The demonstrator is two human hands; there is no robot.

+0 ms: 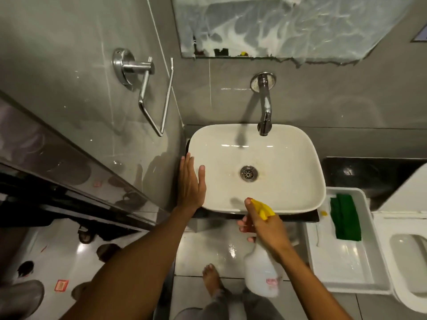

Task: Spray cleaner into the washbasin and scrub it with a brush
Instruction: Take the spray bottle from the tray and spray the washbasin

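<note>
a: right hand (261, 225) grips the spray bottle (261, 271), yellow nozzle (262, 209) over the washbasin (288, 181) front rim.

b: spraying step, then. left hand (190, 183) lies flat and empty on the left rim.

a: next she needs a brush; none is clearly visible.

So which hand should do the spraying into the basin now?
Right. The right hand already holds the spray bottle, its yellow nozzle at the washbasin front rim. The left hand lies flat on the left rim, empty.
</note>
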